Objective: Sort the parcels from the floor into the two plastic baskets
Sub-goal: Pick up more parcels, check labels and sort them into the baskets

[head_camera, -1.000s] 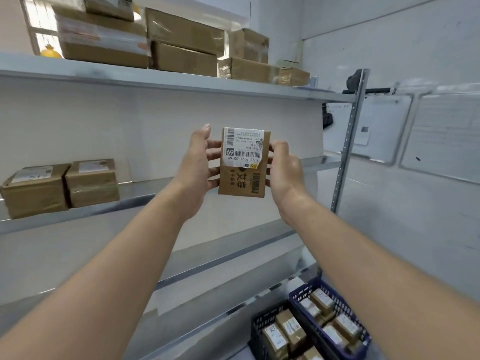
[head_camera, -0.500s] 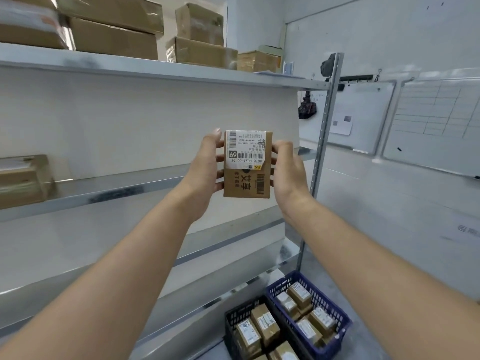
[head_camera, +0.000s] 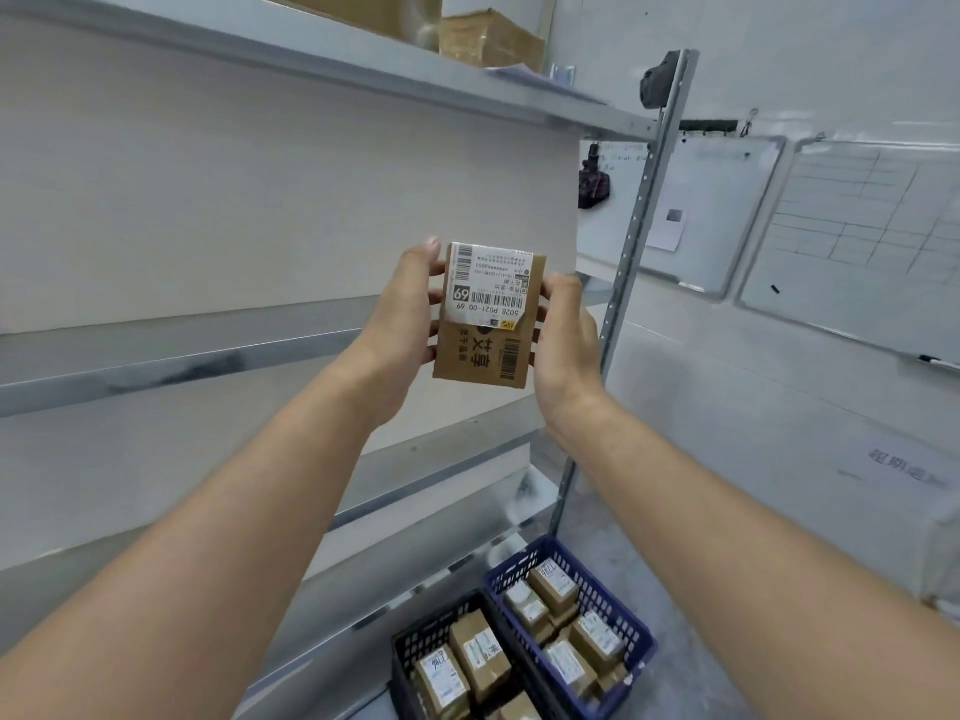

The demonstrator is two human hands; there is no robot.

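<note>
Two bare forearms are stretched forward from the lower corners of the view. A small flat brown cardboard parcel (head_camera: 478,358) is held between both hands in the air, upright with its labelled face turned to the camera, in front of the shelving and well above the baskets. It is gripped along its left edge by the left hand (head_camera: 400,314), thumb at the upper corner and fingertips curled round from behind; its right edge is clasped the same way by the right hand (head_camera: 566,335).

The parcel's upper half is covered by a white shipping label (head_camera: 491,283); barcodes, a white "69" in a black square and the line "5028 P021-00 69" can be read, while the smaller print is too fine to read. Large dark characters and another barcode are printed on the bare cardboard below.

On the grey floor (head_camera: 701,667), a black plastic mesh basket (head_camera: 436,623) and a blue plastic mesh basket (head_camera: 511,566) are set side by side, touching. Each is filled with similar labelled brown parcels (head_camera: 480,654); handwriting on some labels cannot be made out.

Behind them grey metal shelves (head_camera: 208,350) are carried on a perforated upright post (head_camera: 639,226); larger cardboard boxes (head_camera: 488,36) are seen on the top shelf. On the far wall two whiteboards (head_camera: 717,210) are hung, the right one ruled with a hand-drawn grid.
</note>
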